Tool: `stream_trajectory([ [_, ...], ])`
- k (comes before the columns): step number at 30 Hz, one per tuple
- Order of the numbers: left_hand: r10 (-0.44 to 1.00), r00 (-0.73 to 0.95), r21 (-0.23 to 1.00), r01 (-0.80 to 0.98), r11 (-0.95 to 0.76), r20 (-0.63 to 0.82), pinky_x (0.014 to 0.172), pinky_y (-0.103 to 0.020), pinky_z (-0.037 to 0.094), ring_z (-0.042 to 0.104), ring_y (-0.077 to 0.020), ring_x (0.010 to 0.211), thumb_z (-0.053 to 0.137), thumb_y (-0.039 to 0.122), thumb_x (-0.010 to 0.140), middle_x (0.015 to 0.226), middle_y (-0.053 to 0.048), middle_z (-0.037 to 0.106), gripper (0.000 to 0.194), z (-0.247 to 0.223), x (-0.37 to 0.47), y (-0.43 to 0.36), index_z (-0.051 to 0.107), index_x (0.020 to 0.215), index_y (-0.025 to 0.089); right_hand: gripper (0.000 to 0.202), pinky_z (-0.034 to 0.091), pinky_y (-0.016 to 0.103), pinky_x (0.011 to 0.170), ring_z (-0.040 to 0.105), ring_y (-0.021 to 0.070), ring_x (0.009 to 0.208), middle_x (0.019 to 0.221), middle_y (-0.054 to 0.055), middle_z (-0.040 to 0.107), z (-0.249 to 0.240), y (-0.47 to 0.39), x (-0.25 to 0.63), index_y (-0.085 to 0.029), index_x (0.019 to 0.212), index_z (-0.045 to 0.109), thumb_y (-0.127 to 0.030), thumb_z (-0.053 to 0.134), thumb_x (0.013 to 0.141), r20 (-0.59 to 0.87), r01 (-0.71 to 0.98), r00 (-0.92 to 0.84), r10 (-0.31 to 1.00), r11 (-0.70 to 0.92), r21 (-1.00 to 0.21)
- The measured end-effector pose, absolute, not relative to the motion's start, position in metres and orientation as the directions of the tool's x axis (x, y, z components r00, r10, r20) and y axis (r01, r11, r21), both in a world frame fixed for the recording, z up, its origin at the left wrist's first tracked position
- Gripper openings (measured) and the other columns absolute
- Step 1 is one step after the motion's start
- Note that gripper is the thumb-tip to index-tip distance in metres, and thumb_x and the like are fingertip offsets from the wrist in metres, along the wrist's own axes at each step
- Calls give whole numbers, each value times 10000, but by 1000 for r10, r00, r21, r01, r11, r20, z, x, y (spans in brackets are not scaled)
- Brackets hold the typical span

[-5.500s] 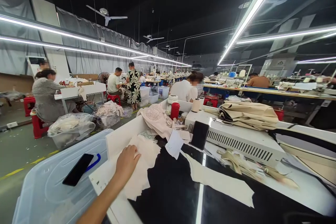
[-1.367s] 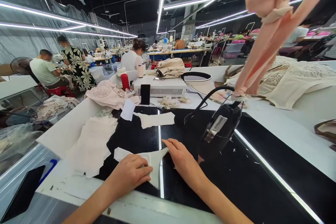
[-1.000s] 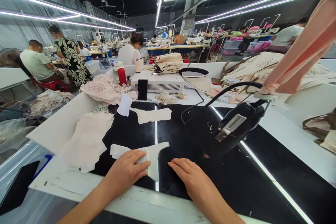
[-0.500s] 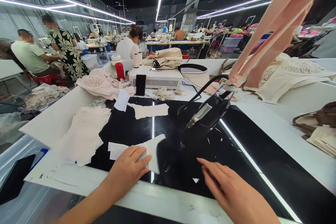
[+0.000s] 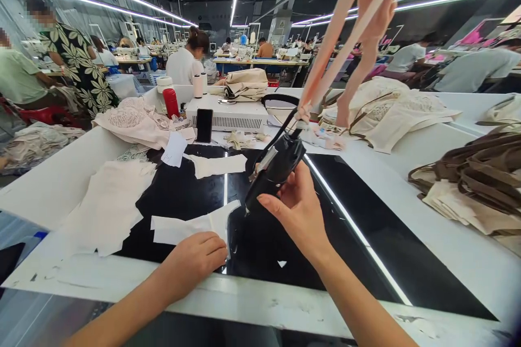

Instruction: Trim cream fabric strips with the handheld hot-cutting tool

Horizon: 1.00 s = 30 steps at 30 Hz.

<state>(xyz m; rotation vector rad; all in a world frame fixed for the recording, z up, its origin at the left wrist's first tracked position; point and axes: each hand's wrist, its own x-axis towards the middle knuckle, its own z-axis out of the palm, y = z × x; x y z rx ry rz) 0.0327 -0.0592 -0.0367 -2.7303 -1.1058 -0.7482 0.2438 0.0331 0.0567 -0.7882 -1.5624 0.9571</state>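
Note:
My left hand (image 5: 199, 255) lies on the right end of a pale fabric piece (image 5: 179, 229), pressing it onto the black board (image 5: 280, 238). Its fingers are stretched towards the piece's right edge and grip nothing. A black hand-held electric tool (image 5: 277, 168) with a cable and a thin tip hangs from pink fabric strips (image 5: 325, 54). My right hand (image 5: 303, 211) is around its lower right side, fingers partly hidden behind it, thumb in front. The tip is just right of the piece. Farther back on the board is another pale piece (image 5: 220, 165).
At left lies a stack of pale fabric pieces (image 5: 108, 200). A phone (image 5: 204, 124) leans against a white vented box (image 5: 232, 114). Lace garments (image 5: 130, 116) and brown-strapped pieces (image 5: 468, 173) flank the board. A small scrap (image 5: 281, 264) lies near the front edge. People sit beyond.
My right hand has risen from the board and closed around the black tool, which has swung left and stands more upright. My left hand still presses the fabric piece. The view has turned slightly right.

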Motion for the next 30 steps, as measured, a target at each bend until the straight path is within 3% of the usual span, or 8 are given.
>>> stream_trajectory([
  [2,624,615,84,677,-731,482,788,-328,610,705,-204,865,508,101,1027,922,-64,714,128,-37,33,-59,627,1002,140,525,573,417,888,683,221,969,1048,22,679,58,34,234,-265,1185,549,-490,812,790,458,-4,-136,878,462,-887],
  [4,626,615,80,680,-729,479,765,-315,608,701,-196,839,516,86,1017,901,-59,708,132,-37,34,-59,628,976,142,396,566,386,802,652,194,852,954,-1,662,59,33,227,-257,1067,558,-408,805,797,479,46,-59,876,482,-875],
  [11,635,599,76,696,-714,488,758,-301,607,696,-179,823,466,90,1029,872,-57,703,215,-42,37,-59,636,920,163,373,552,331,633,598,140,652,861,-25,642,53,14,217,-262,989,524,-309,821,768,495,-45,-33,868,494,-869],
  [14,665,555,144,704,-696,500,783,-306,603,689,-181,828,478,109,1030,874,-52,709,201,-44,38,-59,644,929,162,343,566,315,591,618,136,612,827,-35,636,44,1,215,-268,1049,515,-258,772,821,477,-127,-46,878,468,-875],
  [20,731,437,301,708,-639,524,785,-300,580,674,-184,842,475,155,1043,908,-44,719,214,-46,38,-61,653,925,169,533,572,290,565,616,130,620,836,-42,616,26,-16,206,-314,1316,439,-238,735,879,533,-366,-99,841,467,-805],
  [30,755,424,332,711,-620,501,796,-301,564,669,-188,857,515,169,1036,925,-42,728,174,-47,39,-59,671,958,168,502,577,310,609,621,141,653,843,-29,617,16,-12,195,-304,1302,465,-264,744,886,549,-366,-54,834,495,-788],
])
